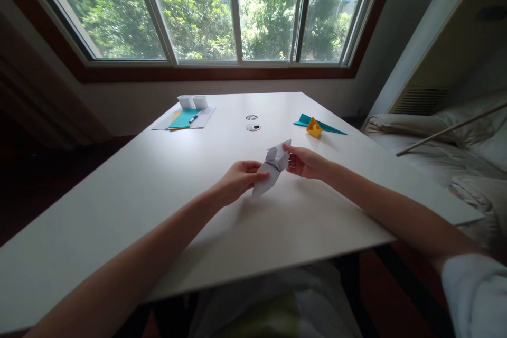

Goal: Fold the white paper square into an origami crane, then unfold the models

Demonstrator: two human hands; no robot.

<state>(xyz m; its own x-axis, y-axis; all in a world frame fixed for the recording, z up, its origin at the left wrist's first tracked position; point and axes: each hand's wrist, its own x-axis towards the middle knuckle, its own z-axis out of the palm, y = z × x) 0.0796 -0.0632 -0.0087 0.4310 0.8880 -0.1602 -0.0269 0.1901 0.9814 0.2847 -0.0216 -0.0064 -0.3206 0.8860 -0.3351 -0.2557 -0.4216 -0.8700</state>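
A folded piece of white paper (271,168) is held up above the table, tilted with its upper end to the right. My left hand (241,178) pinches its lower left side, thumb on top and fingers behind. At its upper right end, my right hand (304,161) grips the paper between thumb and fingers. Flaps and creases show across its middle; its back is hidden. Beyond my right hand lie a yellow paper boat (314,127) and a teal paper plane (328,127).
The white table (158,195) reaches to the window wall. At its back left are stacked teal paper (184,118), a pen (194,116) and white folded paper boxes (193,101). Two round flat pieces (253,127) lie mid-table. A cushioned seat (420,142) stands right.
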